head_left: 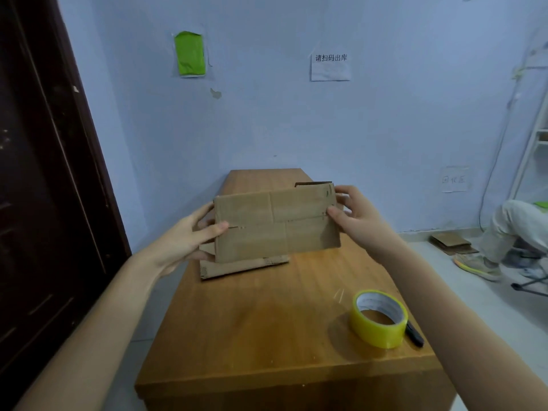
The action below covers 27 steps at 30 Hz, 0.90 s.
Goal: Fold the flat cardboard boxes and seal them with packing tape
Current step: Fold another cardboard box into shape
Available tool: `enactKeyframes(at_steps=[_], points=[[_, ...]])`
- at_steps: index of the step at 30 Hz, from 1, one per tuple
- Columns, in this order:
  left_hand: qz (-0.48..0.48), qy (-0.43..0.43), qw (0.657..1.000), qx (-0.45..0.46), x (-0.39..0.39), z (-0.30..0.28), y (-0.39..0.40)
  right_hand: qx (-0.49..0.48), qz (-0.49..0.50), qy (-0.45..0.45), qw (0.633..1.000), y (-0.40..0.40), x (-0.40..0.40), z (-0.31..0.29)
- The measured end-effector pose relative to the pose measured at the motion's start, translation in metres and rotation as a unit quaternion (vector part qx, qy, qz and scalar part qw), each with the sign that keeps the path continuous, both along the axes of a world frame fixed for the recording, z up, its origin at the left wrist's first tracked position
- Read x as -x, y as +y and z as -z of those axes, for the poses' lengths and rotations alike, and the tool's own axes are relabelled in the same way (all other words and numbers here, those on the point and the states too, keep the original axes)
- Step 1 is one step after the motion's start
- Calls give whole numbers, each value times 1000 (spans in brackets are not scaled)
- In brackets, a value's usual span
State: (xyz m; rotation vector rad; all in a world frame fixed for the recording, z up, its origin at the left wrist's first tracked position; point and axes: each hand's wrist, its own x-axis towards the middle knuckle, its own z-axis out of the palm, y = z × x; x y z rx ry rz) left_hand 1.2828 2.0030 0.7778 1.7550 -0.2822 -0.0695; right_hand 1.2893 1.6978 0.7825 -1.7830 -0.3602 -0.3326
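Both hands, left hand (pixel 189 235) and right hand (pixel 357 215), grip the flat brown cardboard box (pixel 275 225) by its ends above the wooden table (pixel 267 336).

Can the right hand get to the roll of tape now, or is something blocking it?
Probably not yet: the right hand holds the flat box. The tape roll itself lies uncovered on the table.

I hold a flat brown cardboard box (pixel 275 222) upright above the wooden table, its creased face toward me, pinched at either short edge. More flattened cardboard (pixel 237 266) lies on the table just beneath it, partly hidden. A roll of yellowish packing tape (pixel 378 317) rests flat near the table's right edge, well apart from the boxes.
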Motion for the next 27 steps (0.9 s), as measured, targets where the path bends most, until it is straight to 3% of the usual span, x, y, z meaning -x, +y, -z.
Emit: enactKeyframes(at_steps=[5,10,14,18,21,27], points=[[-12,-67,998,-16,-2,46,-10,-50,-16,37,998,2,-5,53],[-46,-73,996,-32,11,106,-19,-80,-29,80,993,0,11,105],[-65,-79,994,-37,17,136,-22,-42,4,137,990,-2,20,117],[-87,-105,989,-60,17,141,-23,50,69,110,990,4,14,116],[-111,-117,984,-72,19,141,-23,106,51,93,989,3,6,114],[-128,-109,985,-34,18,142,-21,118,30,74,990,1,5,113]])
